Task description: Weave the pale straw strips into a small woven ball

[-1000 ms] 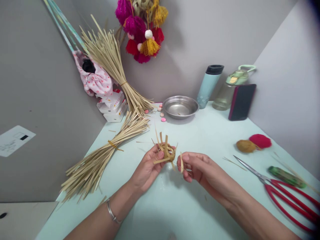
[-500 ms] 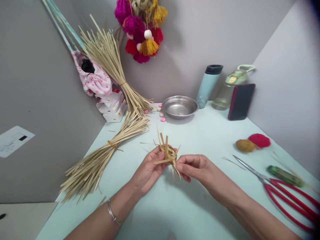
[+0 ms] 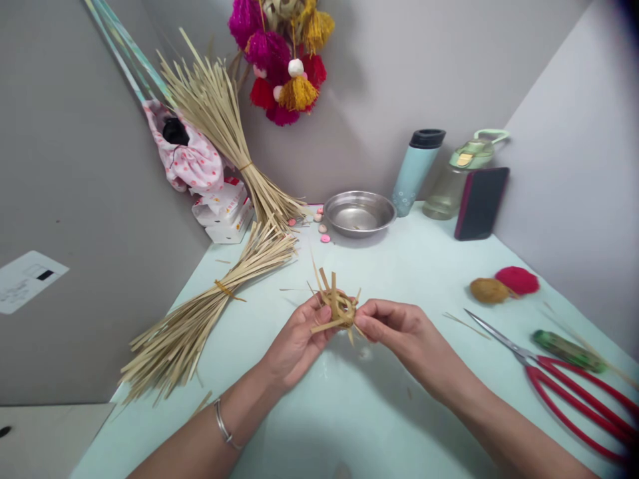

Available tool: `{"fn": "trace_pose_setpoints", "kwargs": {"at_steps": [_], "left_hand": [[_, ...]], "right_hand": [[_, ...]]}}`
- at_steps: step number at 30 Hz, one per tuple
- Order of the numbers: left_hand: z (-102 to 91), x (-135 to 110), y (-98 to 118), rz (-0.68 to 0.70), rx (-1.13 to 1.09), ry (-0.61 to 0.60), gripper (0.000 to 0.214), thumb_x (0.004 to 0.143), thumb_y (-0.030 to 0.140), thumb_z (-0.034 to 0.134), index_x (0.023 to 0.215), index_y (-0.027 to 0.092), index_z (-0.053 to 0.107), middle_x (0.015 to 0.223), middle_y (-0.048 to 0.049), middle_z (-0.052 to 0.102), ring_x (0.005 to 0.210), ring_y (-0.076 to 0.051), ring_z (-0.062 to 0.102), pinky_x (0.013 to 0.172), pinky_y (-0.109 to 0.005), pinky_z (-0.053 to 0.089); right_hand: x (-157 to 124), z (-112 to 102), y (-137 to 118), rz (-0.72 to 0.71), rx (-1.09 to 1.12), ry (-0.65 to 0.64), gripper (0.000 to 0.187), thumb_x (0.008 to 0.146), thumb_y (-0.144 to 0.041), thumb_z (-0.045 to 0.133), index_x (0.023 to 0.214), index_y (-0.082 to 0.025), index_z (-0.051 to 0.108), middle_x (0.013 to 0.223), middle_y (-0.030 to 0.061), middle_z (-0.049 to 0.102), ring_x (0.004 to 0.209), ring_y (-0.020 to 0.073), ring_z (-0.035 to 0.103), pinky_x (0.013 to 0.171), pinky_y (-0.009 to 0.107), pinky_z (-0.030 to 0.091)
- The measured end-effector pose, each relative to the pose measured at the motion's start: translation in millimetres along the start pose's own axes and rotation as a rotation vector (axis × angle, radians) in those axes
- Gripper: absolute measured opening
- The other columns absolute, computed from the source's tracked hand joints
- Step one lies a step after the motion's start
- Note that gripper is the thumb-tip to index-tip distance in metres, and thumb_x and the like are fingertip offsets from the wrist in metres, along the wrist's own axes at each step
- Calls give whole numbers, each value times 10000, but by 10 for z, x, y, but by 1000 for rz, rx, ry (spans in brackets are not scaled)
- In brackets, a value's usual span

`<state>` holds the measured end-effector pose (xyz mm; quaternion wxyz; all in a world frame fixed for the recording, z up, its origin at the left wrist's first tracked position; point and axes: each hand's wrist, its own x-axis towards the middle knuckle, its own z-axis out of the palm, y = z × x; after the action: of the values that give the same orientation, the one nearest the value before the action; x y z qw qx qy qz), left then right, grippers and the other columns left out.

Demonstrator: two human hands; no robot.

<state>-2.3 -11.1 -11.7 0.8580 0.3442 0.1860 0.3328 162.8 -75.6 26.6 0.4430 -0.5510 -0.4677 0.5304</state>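
Note:
Above the middle of the table I hold a small round woven straw piece, with loose strip ends sticking out on several sides. My left hand is closed on its left side, the thumb lying over the weave and the fingers behind it. A silver bracelet circles the left wrist. My right hand pinches the right edge, thumb against bent fingers; the exact strip between the fingertips is hidden. To the left lies a tied bundle of straw strips.
Red-handled scissors lie at right, near a green-handled tool and yarn balls. A metal bowl, a blue tumbler, a water bottle and a phone stand at the back. Another straw bundle leans left.
My right hand has shifted slightly up, its fingers drawn closer together at the woven piece's edge. The woven piece has turned a little; fewer strip ends hang below it.

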Motion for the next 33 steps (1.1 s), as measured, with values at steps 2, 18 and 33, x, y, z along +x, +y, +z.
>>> {"fn": "trace_pose_setpoints", "kwargs": {"at_steps": [2, 18, 33], "left_hand": [[7, 2, -3, 15, -6, 8, 231, 891, 246, 617, 1102, 155, 638, 1096, -89, 686, 1010, -168, 643, 943, -273, 444], [28, 7, -39, 7, 15, 25, 241, 876, 285, 642, 1071, 144, 651, 991, -62, 676, 905, -124, 615, 856, -227, 442], [21, -10, -37, -111, 8, -50, 210, 921, 292, 560, 1059, 137, 594, 968, -84, 661, 852, -192, 695, 800, -322, 543]], "right_hand": [[-2, -3, -15, -12, -27, 23, 304, 865, -449, 617, 711, -186, 615, 653, -30, 507, 640, 132, 418, 623, 265, 314], [41, -30, 58, 15, -6, 96, 322, 817, -457, 665, 650, -185, 618, 601, -31, 530, 600, 127, 434, 609, 260, 345], [38, -99, -32, -55, -57, 73, 198, 844, -386, 640, 785, -199, 609, 711, -8, 612, 676, 157, 556, 664, 286, 409]]}}
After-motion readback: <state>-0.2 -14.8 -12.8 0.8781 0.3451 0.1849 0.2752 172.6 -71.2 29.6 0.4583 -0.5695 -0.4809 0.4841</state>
